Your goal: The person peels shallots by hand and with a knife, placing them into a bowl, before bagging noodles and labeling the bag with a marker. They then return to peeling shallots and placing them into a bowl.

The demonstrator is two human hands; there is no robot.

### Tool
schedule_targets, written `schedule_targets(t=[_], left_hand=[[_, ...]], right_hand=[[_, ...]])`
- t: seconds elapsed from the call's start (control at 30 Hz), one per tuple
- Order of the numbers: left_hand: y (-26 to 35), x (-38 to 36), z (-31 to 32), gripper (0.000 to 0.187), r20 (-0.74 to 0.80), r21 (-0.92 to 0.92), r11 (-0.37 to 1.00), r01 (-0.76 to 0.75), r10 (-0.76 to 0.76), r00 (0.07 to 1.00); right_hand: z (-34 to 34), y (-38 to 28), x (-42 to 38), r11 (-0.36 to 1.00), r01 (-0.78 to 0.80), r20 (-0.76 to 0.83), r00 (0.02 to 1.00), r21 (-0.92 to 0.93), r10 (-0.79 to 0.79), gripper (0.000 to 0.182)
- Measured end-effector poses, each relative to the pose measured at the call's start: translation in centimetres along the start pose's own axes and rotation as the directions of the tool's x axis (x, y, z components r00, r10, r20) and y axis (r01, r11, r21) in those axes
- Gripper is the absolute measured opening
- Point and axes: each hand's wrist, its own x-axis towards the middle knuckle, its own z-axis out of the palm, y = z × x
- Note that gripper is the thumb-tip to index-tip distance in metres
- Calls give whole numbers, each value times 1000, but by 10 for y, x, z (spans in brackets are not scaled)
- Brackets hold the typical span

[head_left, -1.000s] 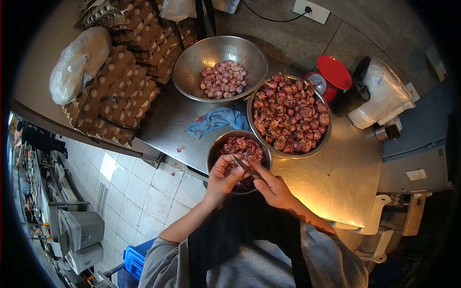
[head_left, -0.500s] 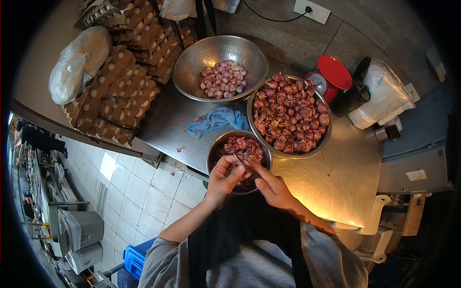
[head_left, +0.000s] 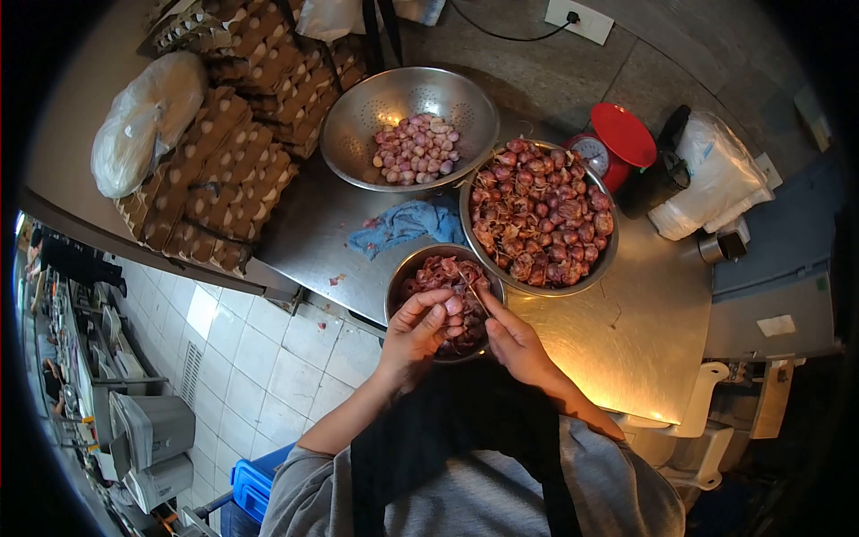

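Over a small metal bowl [head_left: 394, 291] of reddish peelings, my left hand [head_left: 416, 336] pinches a peeled shallot [head_left: 454, 306] between its fingers. Just to its right, my right hand [head_left: 517, 345] is closed on a small thin knife [head_left: 477, 300], its blade pointing up and left, apart from the shallot. Unpeeled red shallots [head_left: 546, 215] fill a large metal bowl [head_left: 611, 246] beyond my right hand. Farther back, a metal colander [head_left: 344, 139] holds pale pink peeled shallots [head_left: 416, 150]. A crumpled blue cloth [head_left: 407, 225] lies between the colander and the small bowl.
Stacked egg trays [head_left: 215, 179] and a plastic bag [head_left: 148, 121] stand at the left. A red scale [head_left: 624, 134], a dark container [head_left: 658, 183] and a white plastic package [head_left: 716, 174] are at the back right of the metal table [head_left: 617, 340]. Grey bins [head_left: 154, 425] stand lower left.
My hands have moved slightly apart. The knife has come away from the shallot, which now shows more clearly in my left fingers.
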Motion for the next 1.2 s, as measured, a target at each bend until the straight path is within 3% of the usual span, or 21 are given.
schedule_targets(t=[0.07, 0.13, 0.17, 0.2, 0.23, 0.3, 0.43, 0.53, 0.63, 0.7, 0.83, 0.93, 1.03, 1.07, 1.2], left_hand=[[5, 3, 1, 18, -50, -48, 999, 24, -26, 998], [8, 18, -10, 20, -22, 9, 996, -86, 86, 996], [11, 28, -16, 21, -6, 36, 990, -140, 140, 990], [21, 41, -19, 23, -92, 85, 986, -144, 152, 984], [33, 57, -17, 25, -82, 91, 970, -226, 234, 969], [65, 89, -4, 29, -50, 156, 928, -339, 350, 935], [94, 127, 27, 31, 13, 261, 829, -495, 510, 860], [86, 139, 45, 26, 184, 499, 766, -405, 362, 914], [54, 164, 46, 17, 409, 703, 540, -463, 225, 884], [30, 182, 51, 14, 526, 786, 277, -553, 171, 833], [-13, 204, 74, 16, 611, 791, 38, -611, 6, 792], [-39, 214, 90, 31, 529, 839, -112, -533, -69, 846], [-52, 213, 106, 45, 544, 839, -53, -542, 56, 837], [-60, 219, 103, 52, 579, 812, -137, -568, 62, 813], [-59, 210, 115, 43, 574, 805, -188, -563, 9, 819]], right_hand=[[0, 4, 0, 1000, 14, 32, 999, -25, -13, 41], [-2, 14, 2, 992, 80, 45, 996, -100, -75, 40], [-2, 14, 2, 993, 32, 52, 998, -115, -27, 40], [-2, 14, 2, 991, -14, 58, 998, -131, 22, 40], [-2, 7, 0, 982, -140, 66, 987, -128, 149, 40], [-1, 3, -1, 968, -229, 71, 969, -103, 237, 40], [2, 9, -3, 996, -32, 64, 997, -85, 38, 40], [0, 12, -3, 987, 47, 103, 994, -154, -31, 40], [-2, 24, 2, 966, 140, 145, 983, -219, -110, 39], [-2, 27, 3, 948, 190, 157, 976, -256, -153, 38], [-1, 32, 4, 924, 209, 148, 974, -319, -169, 38], [-1, 36, 5, 908, 230, 142, 971, -351, -191, 38], [-1, 38, 4, 898, 287, 135, 957, -335, -256, 38], [-2, 37, 5, 896, 291, 137, 956, -335, -259, 38], [-2, 36, 6, 882, 323, 142, 946, -342, -291, 39]])
